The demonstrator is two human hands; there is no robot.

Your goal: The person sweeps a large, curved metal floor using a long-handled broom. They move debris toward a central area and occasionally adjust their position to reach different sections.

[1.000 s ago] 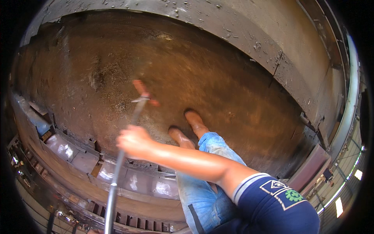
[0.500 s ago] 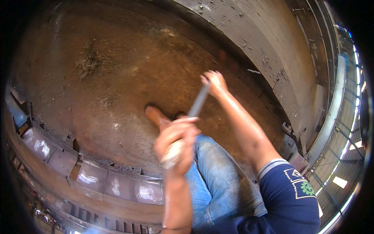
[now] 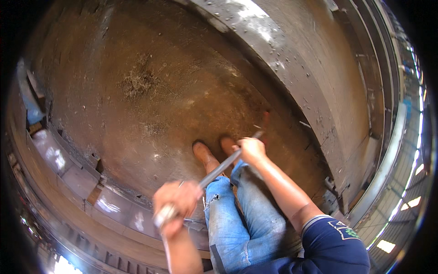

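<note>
A long grey metal bar (image 3: 221,171) slants across in front of my legs, from lower left to upper right. My left hand (image 3: 179,200) is closed round its near end, where a pale rounded butt (image 3: 165,215) sticks out below the fist. Farther along, my right hand (image 3: 251,150) grips the bar close to its far end, and a short length shows past the fingers. Motion blurs the left hand a little. The bar is held up in the air, over the knees and boots.
Under my brown boots (image 3: 205,153) lies a rusty brown floor (image 3: 114,118) with a patch of dark debris (image 3: 139,82). A raised steel ledge (image 3: 292,68) strewn with bits curves along the right. Metal plates (image 3: 77,180) line the left edge.
Both hands have come lower in the view, the left one also shifting left. The bar now lies at a flatter slant. My view has shifted, bringing both boots into sight.
</note>
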